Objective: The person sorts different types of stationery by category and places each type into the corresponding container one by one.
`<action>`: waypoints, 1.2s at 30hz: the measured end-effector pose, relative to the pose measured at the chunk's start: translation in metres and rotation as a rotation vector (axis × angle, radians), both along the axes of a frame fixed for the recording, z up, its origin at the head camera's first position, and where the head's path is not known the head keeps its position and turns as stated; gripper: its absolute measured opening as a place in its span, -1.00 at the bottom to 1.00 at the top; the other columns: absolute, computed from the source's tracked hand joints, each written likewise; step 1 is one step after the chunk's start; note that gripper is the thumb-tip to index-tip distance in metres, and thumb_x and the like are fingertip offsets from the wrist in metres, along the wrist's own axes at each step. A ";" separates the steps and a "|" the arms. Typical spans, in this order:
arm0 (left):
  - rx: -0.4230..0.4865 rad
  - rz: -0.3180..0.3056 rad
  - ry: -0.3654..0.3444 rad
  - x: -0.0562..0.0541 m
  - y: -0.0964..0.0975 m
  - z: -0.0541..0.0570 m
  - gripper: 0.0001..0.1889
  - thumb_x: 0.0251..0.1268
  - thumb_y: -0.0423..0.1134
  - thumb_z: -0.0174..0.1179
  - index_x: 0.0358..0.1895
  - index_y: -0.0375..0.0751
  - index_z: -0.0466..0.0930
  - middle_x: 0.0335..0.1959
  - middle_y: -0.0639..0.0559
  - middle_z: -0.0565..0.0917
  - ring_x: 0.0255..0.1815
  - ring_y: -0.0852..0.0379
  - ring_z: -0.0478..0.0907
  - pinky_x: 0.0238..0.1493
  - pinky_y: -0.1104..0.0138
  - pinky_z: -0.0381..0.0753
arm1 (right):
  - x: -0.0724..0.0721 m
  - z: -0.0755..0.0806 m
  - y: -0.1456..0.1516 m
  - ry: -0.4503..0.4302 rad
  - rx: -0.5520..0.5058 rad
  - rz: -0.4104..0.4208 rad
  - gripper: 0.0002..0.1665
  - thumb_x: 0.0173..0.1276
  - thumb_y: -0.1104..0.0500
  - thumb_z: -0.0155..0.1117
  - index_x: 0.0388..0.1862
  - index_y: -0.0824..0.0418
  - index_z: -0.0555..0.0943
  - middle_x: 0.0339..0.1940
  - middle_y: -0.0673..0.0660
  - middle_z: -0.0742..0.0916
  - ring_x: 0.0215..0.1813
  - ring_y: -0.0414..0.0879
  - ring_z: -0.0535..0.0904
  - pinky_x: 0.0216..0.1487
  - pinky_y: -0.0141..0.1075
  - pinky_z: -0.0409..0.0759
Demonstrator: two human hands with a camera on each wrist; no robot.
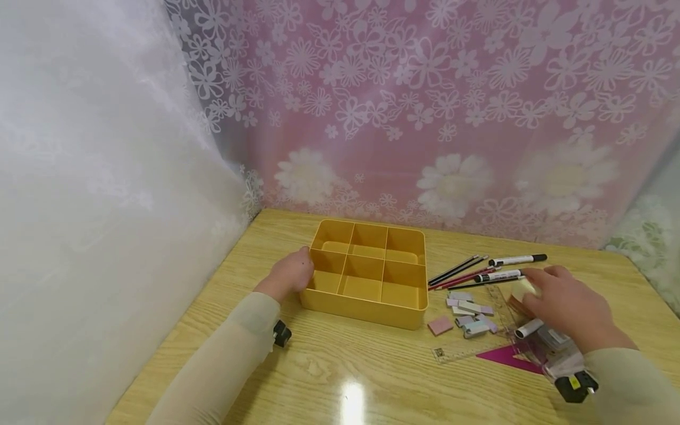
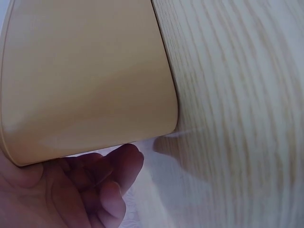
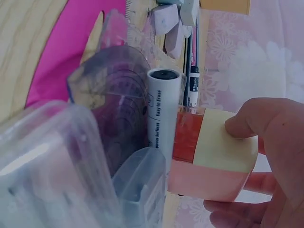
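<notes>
The yellow six-compartment organizer box (image 1: 366, 310) stands on the wooden table. My left hand (image 1: 289, 273) holds its left wall, fingers curled at the rim. In the left wrist view, the fingers (image 2: 126, 164) bend against the outside of the box (image 2: 90, 85). On the right, my right hand (image 1: 574, 304) pinches a cream and pink block (image 3: 225, 142), thumb on its cream face and fingers beneath. Beside that block, a white marker (image 3: 161, 114) stands out in the right wrist view, with a clear plastic protractor (image 3: 114, 90) behind it.
Several small erasers (image 1: 470, 310) lie right of the box, near a pink eraser (image 1: 440, 326). Behind them are pencils (image 1: 457, 268) and a black-capped marker (image 1: 517, 260). A clear ruler (image 1: 459, 352) and a magenta set square (image 1: 510, 359) lie in front. A floral curtain (image 1: 372, 118) hangs behind the table.
</notes>
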State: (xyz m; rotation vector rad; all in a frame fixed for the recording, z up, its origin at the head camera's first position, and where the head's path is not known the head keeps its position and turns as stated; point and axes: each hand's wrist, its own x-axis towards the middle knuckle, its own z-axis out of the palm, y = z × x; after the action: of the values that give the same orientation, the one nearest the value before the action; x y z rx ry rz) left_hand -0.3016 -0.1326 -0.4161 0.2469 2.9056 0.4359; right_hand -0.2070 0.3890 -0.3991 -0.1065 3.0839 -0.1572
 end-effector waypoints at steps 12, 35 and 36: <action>0.007 -0.023 0.007 0.004 -0.005 0.000 -0.48 0.65 -0.25 -0.29 0.50 -0.48 0.13 0.29 -0.30 0.53 0.19 -0.11 0.56 0.23 0.03 0.52 | -0.002 0.026 -0.033 0.118 0.001 0.126 -0.33 0.50 -0.07 0.07 0.48 0.22 0.41 0.32 0.41 0.45 0.08 0.32 0.57 -0.32 -0.02 0.59; 0.061 -0.047 -0.010 0.002 -0.002 0.003 -0.49 0.65 -0.26 -0.24 0.47 -0.52 0.13 0.27 -0.32 0.53 0.21 -0.11 0.54 0.27 0.04 0.48 | -0.033 0.101 -0.170 0.313 -0.016 0.396 -0.48 0.44 0.05 0.21 0.37 -0.05 0.53 0.25 0.27 0.52 -0.39 -0.01 0.56 -0.55 -0.22 0.55; 0.072 -0.041 -0.007 0.002 -0.002 0.003 -0.49 0.65 -0.26 -0.24 0.48 -0.52 0.13 0.29 -0.32 0.51 0.23 -0.11 0.53 0.29 0.04 0.46 | -0.034 0.101 -0.175 0.319 -0.022 0.404 -0.48 0.45 0.04 0.21 0.38 -0.05 0.53 0.26 0.27 0.52 -0.41 -0.02 0.56 -0.55 -0.22 0.56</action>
State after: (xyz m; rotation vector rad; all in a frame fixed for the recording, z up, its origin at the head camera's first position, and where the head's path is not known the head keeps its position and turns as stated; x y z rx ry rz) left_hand -0.2996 -0.1341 -0.4131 0.3150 2.8754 0.5342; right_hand -0.2410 0.2140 -0.2984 -0.8225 3.2816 -0.1689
